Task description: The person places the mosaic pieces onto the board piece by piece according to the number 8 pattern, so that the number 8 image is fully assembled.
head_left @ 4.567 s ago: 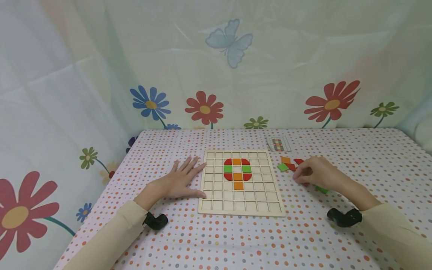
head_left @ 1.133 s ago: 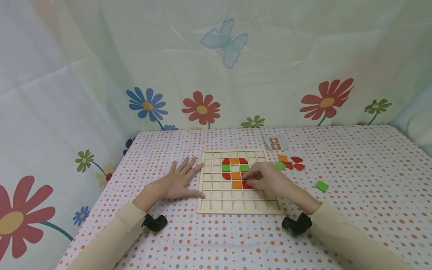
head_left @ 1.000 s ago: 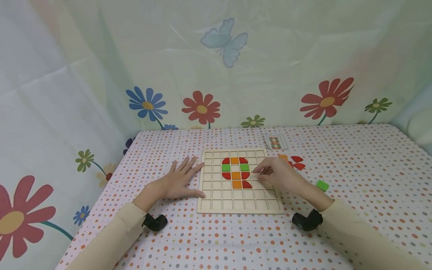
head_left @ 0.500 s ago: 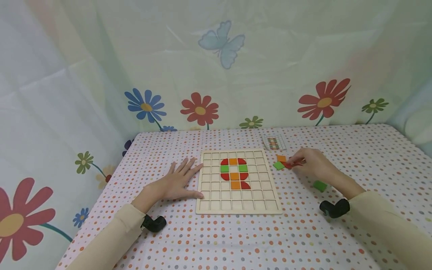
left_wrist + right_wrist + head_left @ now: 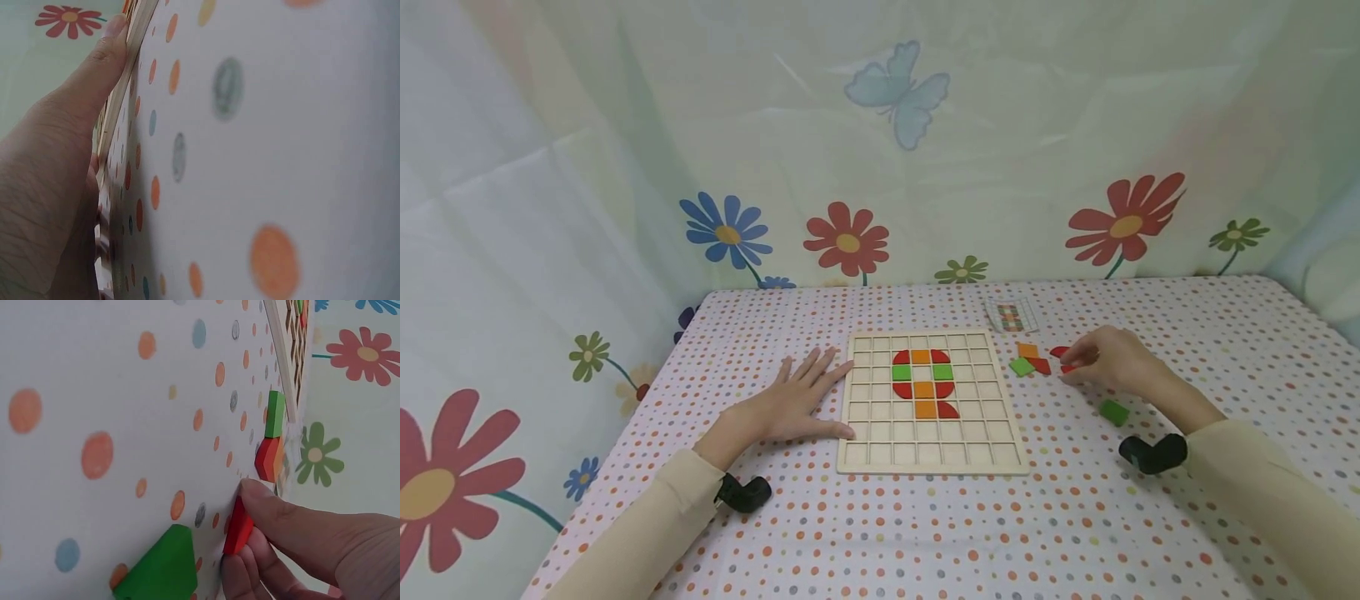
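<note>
A wooden grid board (image 5: 880, 455) lies on the dotted cloth. Red rounded tiles, orange square tiles and green square tiles fill some of its cells, forming a ring with two more below. My left hand (image 5: 793, 406) lies flat with fingers spread, thumb and fingertip touching the board's left edge. To the right of the board, my right hand (image 5: 1114, 363) pinches a red tile (image 5: 238, 530) between thumb and fingers, low over the cloth. Near it lie another red tile (image 5: 1059, 352) and a green square tile (image 5: 1114, 412).
An orange tile (image 5: 1028, 350), a green tile (image 5: 1022, 367) and a red tile (image 5: 1040, 366) lie clustered just right of the board. Behind them is a card with a printed grid pattern (image 5: 1011, 316). A flowered curtain stands beyond the table.
A red rounded tile now sits in the board, right of the lowest orange square. My right hand left the board for the loose tiles and took a red one. The left hand stayed.
</note>
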The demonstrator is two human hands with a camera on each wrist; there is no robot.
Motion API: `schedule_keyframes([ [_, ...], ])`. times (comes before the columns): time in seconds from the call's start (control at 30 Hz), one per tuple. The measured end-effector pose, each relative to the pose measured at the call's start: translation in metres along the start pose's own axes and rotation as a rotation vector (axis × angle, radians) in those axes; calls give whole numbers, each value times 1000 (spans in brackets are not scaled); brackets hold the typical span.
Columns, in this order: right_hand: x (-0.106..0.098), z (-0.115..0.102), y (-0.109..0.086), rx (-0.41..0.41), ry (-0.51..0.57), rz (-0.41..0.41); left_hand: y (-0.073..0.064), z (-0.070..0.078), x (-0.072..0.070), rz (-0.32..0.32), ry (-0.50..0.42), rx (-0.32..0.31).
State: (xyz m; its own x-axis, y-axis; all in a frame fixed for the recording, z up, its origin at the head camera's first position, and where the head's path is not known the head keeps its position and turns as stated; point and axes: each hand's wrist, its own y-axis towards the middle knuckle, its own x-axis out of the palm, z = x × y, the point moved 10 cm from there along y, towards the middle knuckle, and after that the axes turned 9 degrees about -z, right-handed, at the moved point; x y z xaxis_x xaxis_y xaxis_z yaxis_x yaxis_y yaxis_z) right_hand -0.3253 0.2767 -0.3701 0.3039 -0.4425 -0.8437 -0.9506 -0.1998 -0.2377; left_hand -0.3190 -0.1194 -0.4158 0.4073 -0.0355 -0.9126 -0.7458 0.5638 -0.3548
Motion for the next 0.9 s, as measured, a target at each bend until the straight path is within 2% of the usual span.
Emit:
schedule_keyframes([
  [0.07,0,5,-1,25,23,0,1,0,0,2,0,5],
  [0.2,-2,7,-2,25,18,11,2,-1,1,2,5,6],
  [0.47,-6,4,-5,-4,19,83,1,0,1,1,1,4],
  [0.6,-5,1,-10,-36,24,83,1,0,1,-7,-1,0],
  [0.77,-3,-12,-15,-100,19,74,1,-1,1,-7,7,-12],
  [0.9,-2,-34,-17,-167,26,88,1,-1,1,-5,12,-15],
])
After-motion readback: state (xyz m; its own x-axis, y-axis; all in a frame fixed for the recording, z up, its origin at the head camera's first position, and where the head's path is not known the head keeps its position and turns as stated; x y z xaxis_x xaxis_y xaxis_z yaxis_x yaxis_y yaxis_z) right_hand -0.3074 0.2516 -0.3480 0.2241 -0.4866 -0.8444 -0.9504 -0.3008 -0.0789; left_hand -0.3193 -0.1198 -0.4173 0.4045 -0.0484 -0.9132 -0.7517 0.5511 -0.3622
